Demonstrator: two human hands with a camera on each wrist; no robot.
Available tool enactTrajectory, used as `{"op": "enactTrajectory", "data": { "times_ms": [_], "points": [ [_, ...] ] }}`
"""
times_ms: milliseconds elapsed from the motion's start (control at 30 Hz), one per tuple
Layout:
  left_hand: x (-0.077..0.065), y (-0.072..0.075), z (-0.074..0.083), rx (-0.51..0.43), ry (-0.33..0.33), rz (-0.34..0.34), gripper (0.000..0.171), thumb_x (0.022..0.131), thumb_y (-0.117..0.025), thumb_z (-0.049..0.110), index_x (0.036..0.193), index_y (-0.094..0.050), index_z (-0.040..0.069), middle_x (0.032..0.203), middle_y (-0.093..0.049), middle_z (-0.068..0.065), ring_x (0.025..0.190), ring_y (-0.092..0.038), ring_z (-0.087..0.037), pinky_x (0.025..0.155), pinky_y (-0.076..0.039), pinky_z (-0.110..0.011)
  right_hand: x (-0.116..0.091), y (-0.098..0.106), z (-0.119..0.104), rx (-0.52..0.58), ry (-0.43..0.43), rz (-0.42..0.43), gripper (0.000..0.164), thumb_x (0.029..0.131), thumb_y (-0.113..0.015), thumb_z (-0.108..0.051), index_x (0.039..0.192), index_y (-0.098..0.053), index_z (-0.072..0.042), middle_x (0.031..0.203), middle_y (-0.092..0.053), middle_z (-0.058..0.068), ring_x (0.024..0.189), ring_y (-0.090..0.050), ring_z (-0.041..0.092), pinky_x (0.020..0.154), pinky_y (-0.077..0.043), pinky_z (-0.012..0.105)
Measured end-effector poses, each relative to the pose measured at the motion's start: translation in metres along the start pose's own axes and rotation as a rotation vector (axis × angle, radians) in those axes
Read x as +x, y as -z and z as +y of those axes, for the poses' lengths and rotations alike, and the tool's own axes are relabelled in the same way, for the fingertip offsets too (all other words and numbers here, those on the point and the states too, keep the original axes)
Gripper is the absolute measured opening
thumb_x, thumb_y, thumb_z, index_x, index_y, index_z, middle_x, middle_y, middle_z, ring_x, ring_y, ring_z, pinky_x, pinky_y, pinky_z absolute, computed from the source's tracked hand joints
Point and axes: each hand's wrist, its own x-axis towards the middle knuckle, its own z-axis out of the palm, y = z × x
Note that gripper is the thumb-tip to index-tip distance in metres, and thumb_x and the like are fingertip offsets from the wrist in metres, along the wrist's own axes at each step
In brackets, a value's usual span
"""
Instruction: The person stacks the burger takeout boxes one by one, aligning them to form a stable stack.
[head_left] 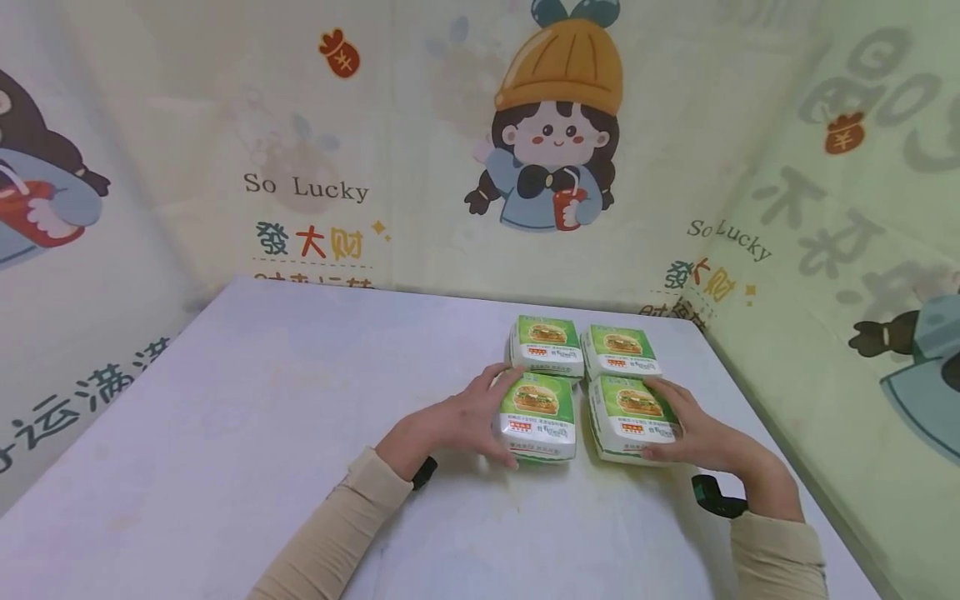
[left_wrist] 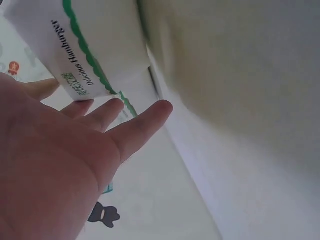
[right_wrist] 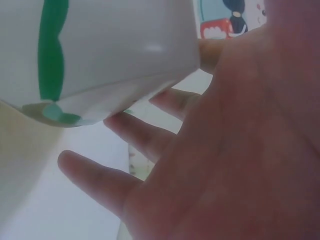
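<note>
Two green-and-white hamburger boxes stand side by side in the front row, a gap between them. My left hand (head_left: 472,421) grips the left front hamburger box (head_left: 536,429) at its left side, thumb by the near corner and fingers toward the far corner. The right front hamburger box (head_left: 633,429) is held at its right side by my right hand (head_left: 701,433). In the left wrist view, fingers (left_wrist: 145,125) reach along the box's printed side (left_wrist: 95,45). The right wrist view has fingertips (right_wrist: 117,122) at the lower edge of a white box side (right_wrist: 125,45).
Behind them stand two matching boxes, a back left box (head_left: 550,337) and a back right box (head_left: 618,346). All rest toward the right part of a white table (head_left: 300,400). Printed cloth walls (head_left: 420,150) rise along the table's back and sides.
</note>
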Motion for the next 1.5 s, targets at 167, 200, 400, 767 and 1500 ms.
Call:
{"op": "enactTrajectory", "data": {
  "times_ms": [167, 200, 400, 767, 1500],
  "points": [
    [0.002, 0.001, -0.001, 0.002, -0.005, 0.003, 0.126, 0.066, -0.091, 0.042, 0.16, -0.01, 0.022, 0.161, -0.013, -0.002, 0.141, -0.033, -0.02, 0.113, -0.039, -0.037, 0.001, 0.002, -0.001, -0.006, 0.003, 0.006, 0.105, 0.079, -0.079, -0.038, 0.156, -0.014, -0.011, 0.156, -0.006, 0.028, 0.132, -0.025, 0.048, 0.096, -0.038, 0.065],
    [0.002, 0.002, -0.001, -0.006, -0.003, 0.005, 0.125, 0.067, -0.09, 0.042, 0.16, -0.01, 0.022, 0.161, -0.015, -0.001, 0.139, -0.034, -0.018, 0.113, -0.04, -0.037, 0.001, 0.002, -0.001, -0.005, 0.003, 0.005, 0.104, 0.079, -0.079, -0.038, 0.157, -0.014, -0.011, 0.156, -0.006, 0.028, 0.132, -0.025, 0.048, 0.096, -0.038, 0.066],
    [-0.001, 0.007, -0.004, -0.011, -0.014, 0.003, 0.118, 0.068, -0.088, 0.049, 0.159, -0.018, 0.021, 0.158, -0.023, -0.001, 0.133, -0.04, -0.015, 0.11, -0.041, -0.034, 0.0, 0.0, -0.001, -0.001, -0.008, -0.014, 0.104, 0.08, -0.078, -0.039, 0.156, -0.014, -0.01, 0.155, -0.006, 0.028, 0.13, -0.026, 0.048, 0.095, -0.039, 0.063],
    [-0.014, 0.03, -0.003, 0.0, -0.021, 0.104, 0.109, 0.068, -0.087, 0.05, 0.155, -0.027, 0.02, 0.155, -0.028, 0.002, 0.127, -0.044, -0.015, 0.103, -0.046, -0.036, 0.0, 0.0, -0.001, 0.0, -0.004, -0.008, 0.102, 0.08, -0.078, -0.039, 0.156, -0.016, -0.012, 0.155, -0.008, 0.028, 0.129, -0.028, 0.047, 0.094, -0.04, 0.062],
    [-0.055, 0.08, -0.042, -0.016, 0.087, 0.276, 0.098, 0.072, -0.087, 0.037, 0.151, -0.033, 0.015, 0.156, -0.031, -0.003, 0.132, -0.041, -0.023, 0.109, -0.041, -0.046, -0.001, -0.001, 0.0, -0.008, -0.023, -0.011, 0.103, 0.081, -0.077, -0.038, 0.157, -0.014, -0.012, 0.155, -0.007, 0.029, 0.131, -0.027, 0.048, 0.096, -0.038, 0.067]
  ]
}}
